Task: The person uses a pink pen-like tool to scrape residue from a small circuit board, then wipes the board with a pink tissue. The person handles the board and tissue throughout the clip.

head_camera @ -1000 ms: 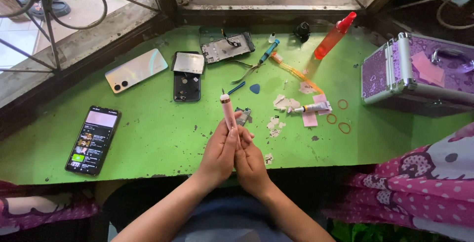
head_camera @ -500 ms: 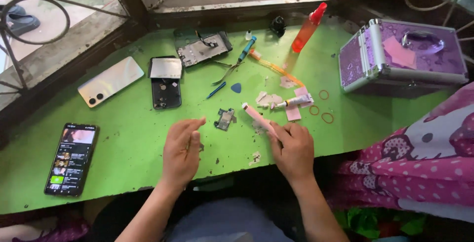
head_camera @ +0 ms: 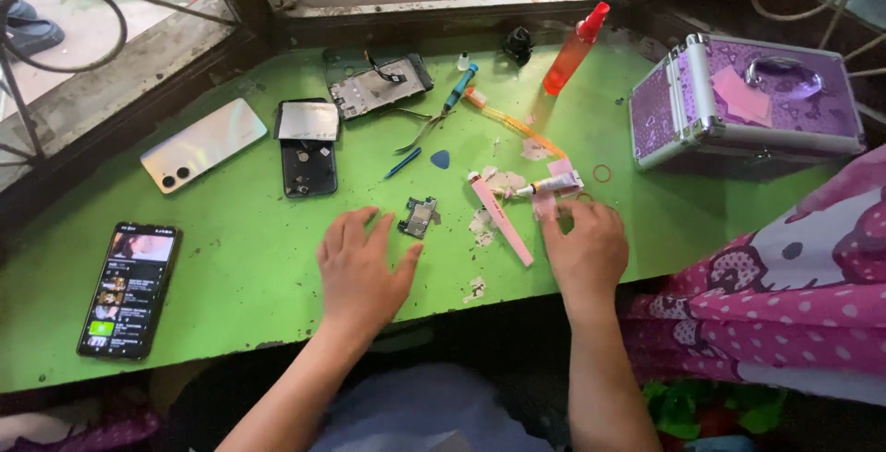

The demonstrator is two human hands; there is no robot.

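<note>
My left hand (head_camera: 365, 267) rests palm down on the green table (head_camera: 231, 258), fingers spread and holding nothing. Just beyond its fingertips lies a small circuit board (head_camera: 420, 217). A pink stick-shaped tool (head_camera: 503, 221) lies loose on the table between my hands. My right hand (head_camera: 581, 249) is palm down to the right of it, its fingertips at a small white glue tube (head_camera: 549, 184) and pink paper scraps. I see nothing gripped in it.
On the left lie a phone with a lit screen (head_camera: 129, 291), a white phone back (head_camera: 203, 143) and an opened black phone (head_camera: 307, 152). Farther back are a phone frame (head_camera: 377, 83), tweezers (head_camera: 420, 129), a blue pick (head_camera: 441, 159) and a red spray bottle (head_camera: 572, 46). A purple case (head_camera: 738, 101) stands right.
My hands were clasped together around the pink stick, then parted with the right hand holding it. Now the stick lies on the table and both hands are palm down.
</note>
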